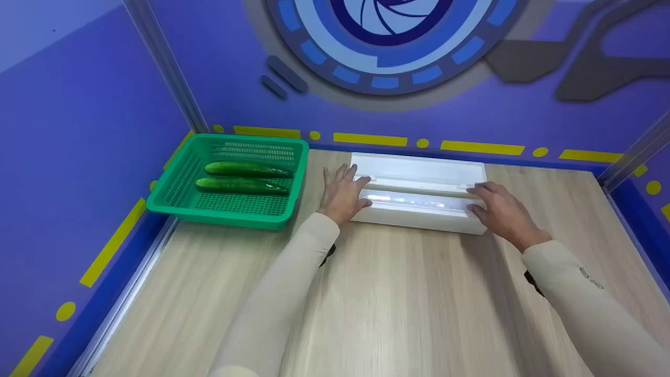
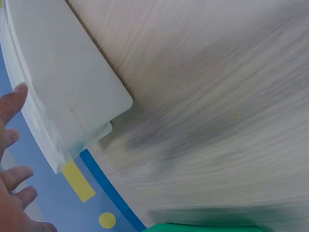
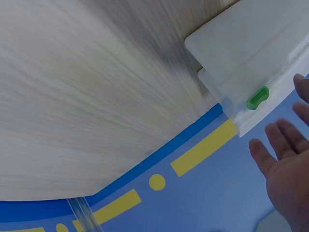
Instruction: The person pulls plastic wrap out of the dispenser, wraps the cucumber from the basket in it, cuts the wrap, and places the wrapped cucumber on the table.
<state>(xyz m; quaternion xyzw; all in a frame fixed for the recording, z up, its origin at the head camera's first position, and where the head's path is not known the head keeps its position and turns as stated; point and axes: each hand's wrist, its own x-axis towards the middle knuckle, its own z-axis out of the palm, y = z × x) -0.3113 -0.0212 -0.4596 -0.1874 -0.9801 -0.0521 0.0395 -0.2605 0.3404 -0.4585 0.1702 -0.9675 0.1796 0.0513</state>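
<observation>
A long white box, apparently a cling film dispenser, lies on the table with its white lid raised at the back. Shiny clear material, perhaps film or a roll, shows along its opening. My left hand is at the box's left end, fingers spread near the lid and thumb near the front edge. At the right end, my right hand has its thumb and forefinger apart, touching or close to the box. A small green piece, perhaps a slide cutter, sits on the box in the right wrist view.
Left of the box stands a green plastic basket holding two cucumbers, one farther back and one nearer. A blue-purple printed wall rises behind the wooden table, with side walls at left and right.
</observation>
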